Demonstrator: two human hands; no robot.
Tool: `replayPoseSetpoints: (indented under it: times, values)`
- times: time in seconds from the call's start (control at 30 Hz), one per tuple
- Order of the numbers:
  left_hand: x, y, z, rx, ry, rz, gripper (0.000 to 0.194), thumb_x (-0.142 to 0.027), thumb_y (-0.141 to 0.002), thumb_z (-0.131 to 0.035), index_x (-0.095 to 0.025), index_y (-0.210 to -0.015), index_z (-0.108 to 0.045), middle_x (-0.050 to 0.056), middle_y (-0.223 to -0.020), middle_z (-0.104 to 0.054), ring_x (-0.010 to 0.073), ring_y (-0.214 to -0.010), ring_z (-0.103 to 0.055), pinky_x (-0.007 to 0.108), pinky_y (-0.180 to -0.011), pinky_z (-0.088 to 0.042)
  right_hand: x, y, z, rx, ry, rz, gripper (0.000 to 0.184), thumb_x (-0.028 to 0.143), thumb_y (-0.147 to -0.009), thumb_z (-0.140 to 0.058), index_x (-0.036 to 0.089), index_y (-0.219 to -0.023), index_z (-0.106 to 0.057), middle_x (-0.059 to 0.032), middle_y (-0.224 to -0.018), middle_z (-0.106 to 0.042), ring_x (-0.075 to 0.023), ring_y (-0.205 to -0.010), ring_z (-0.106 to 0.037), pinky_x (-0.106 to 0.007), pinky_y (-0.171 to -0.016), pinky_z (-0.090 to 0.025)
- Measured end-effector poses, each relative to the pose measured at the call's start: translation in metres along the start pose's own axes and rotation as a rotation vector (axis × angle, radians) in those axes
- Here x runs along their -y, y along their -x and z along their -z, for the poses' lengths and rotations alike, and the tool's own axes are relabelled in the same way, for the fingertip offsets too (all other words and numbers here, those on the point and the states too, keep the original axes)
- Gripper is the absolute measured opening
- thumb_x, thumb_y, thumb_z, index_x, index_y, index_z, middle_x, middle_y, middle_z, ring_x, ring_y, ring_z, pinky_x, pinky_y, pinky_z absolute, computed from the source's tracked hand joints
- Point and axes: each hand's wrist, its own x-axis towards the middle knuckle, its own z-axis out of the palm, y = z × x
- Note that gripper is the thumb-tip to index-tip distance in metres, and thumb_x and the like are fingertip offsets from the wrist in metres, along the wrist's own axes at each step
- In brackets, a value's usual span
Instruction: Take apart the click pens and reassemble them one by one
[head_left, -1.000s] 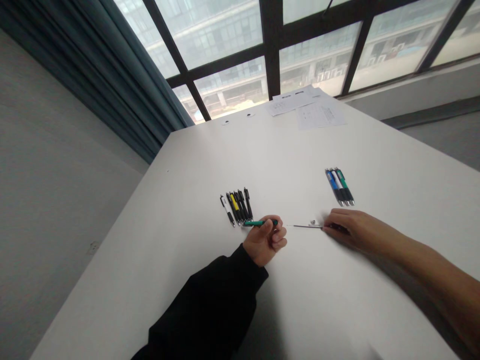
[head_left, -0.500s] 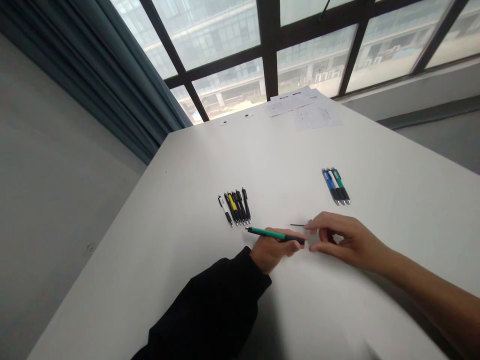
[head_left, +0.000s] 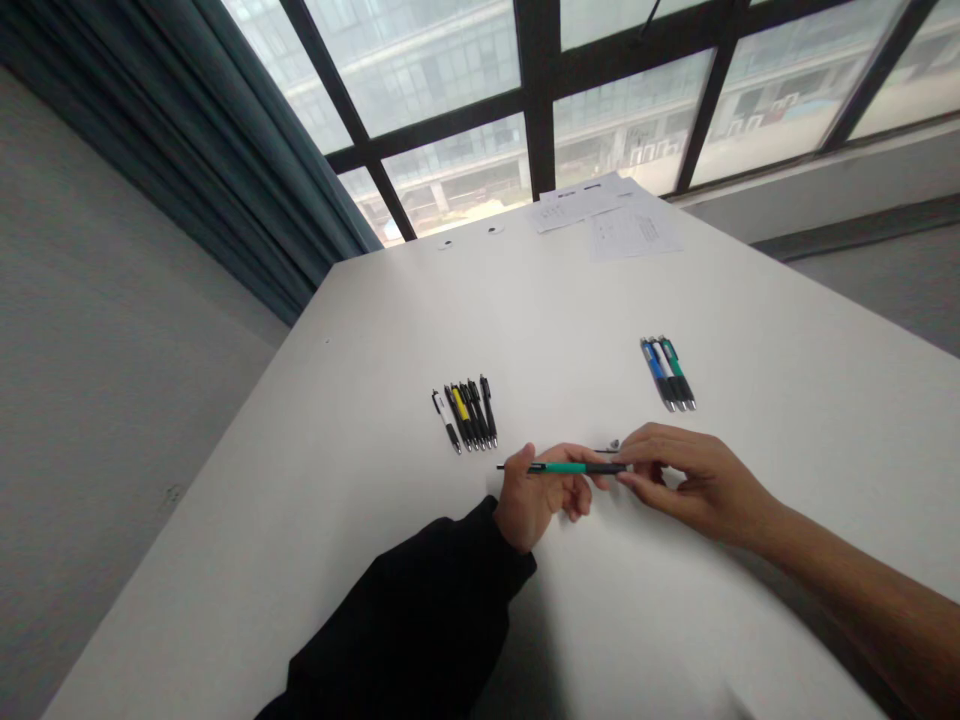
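A pen point(head_left: 562, 467) with a green barrel and a black grip lies level across my left hand point(head_left: 541, 495). My left thumb presses on its rear part, and the fingers curl beneath it. At the grip end, thumb and fingertips of my right hand point(head_left: 686, 480) pinch the pen, hiding its tip. Just behind those fingertips, a small grey metallic piece point(head_left: 614, 443) and a thin dark rod point(head_left: 606, 451) show on the table, partly covered by the hands; their kind is unclear.
Left of centre on the white table point(head_left: 337, 420) lies a row of several pens point(head_left: 471, 412), mostly black, one yellow and one white. At the right sit blue, white and green pens point(head_left: 667, 372). Papers point(head_left: 637, 225) lie at the far edge near the window.
The green pen has turned level and shifted right, with my left thumb now on top of it. My right fingertips have closed on its grip end. The small metallic piece has come into view.
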Motion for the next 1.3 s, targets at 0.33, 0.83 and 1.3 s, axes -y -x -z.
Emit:
replayPoseSetpoints:
  times: [0.33, 0.83, 1.3]
  values:
    - [-0.007, -0.002, -0.006, -0.329, 0.127, 0.022, 0.046, -0.040, -0.063, -0.091, -0.014, -0.086, -0.061, -0.002, -0.066, -0.058, 0.0052, -0.052, -0.046, 0.018, -0.048, -0.031, -0.002, 0.007, 0.003, -0.043, 0.038, -0.124, 0.017, 0.027, -0.097, -0.062, 0.021, -0.110, -0.070, -0.0023, -0.075, -0.068, -0.0124, -0.061, -0.062, -0.020, -0.046, -0.046]
    - [-0.001, 0.001, 0.021, -0.202, -1.188, -0.503, 0.013, -0.013, -0.084, -0.071, -0.017, -0.095, -0.075, 0.007, -0.095, -0.073, 0.0203, -0.090, -0.065, 0.037, -0.087, -0.052, -0.032, 0.004, 0.041, 0.373, 0.273, -0.354, 0.025, 0.040, -0.093, -0.061, 0.020, -0.086, -0.075, -0.0043, -0.072, -0.070, -0.0180, -0.062, -0.060, -0.030, -0.060, -0.042]
    - [0.001, 0.000, 0.029, -0.284, -1.352, -0.583, 0.015, -0.011, -0.085, -0.071, -0.019, -0.098, -0.073, 0.006, -0.095, -0.075, 0.0202, -0.089, -0.069, 0.036, -0.085, -0.057, -0.034, 0.003, 0.035, 0.371, 0.382, -0.431, 0.014, 0.031, -0.086, -0.067, 0.021, -0.087, -0.076, -0.0047, -0.072, -0.071, -0.0191, -0.063, -0.060, -0.031, -0.061, -0.041]
